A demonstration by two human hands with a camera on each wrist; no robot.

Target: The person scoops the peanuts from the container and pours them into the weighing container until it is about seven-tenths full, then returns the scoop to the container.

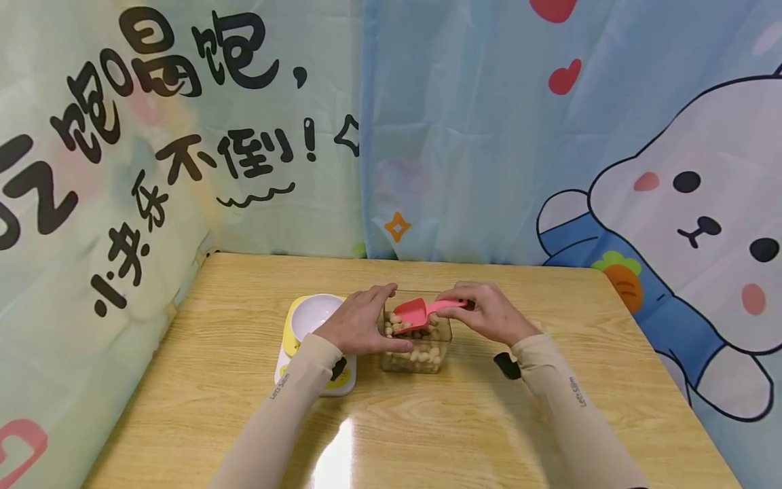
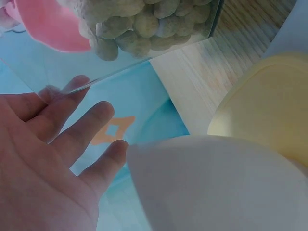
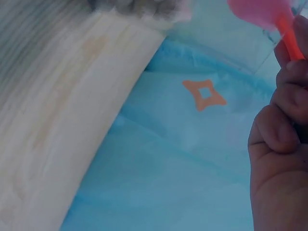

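Observation:
A clear rectangular container (image 1: 418,363) stands in the middle of the wooden table, holding pale, peanut-like pieces (image 2: 144,24). My left hand (image 1: 362,324) holds its left side, thumb across the front and fingers reaching to the back corner. In the left wrist view, fingertips meet the clear rim. My right hand (image 1: 489,314) grips the handle of a pink scoop (image 1: 412,312) from the right. The scoop's head lies inside the container among the pieces. Curled right fingers (image 3: 279,127) show at the edge of the right wrist view.
Left of the container stands a white and yellow base (image 1: 287,356) like a small kitchen scale, partly behind my left hand. A white bowl (image 1: 308,316) sits on it. Printed curtains (image 1: 458,170) hang along the table's back and sides.

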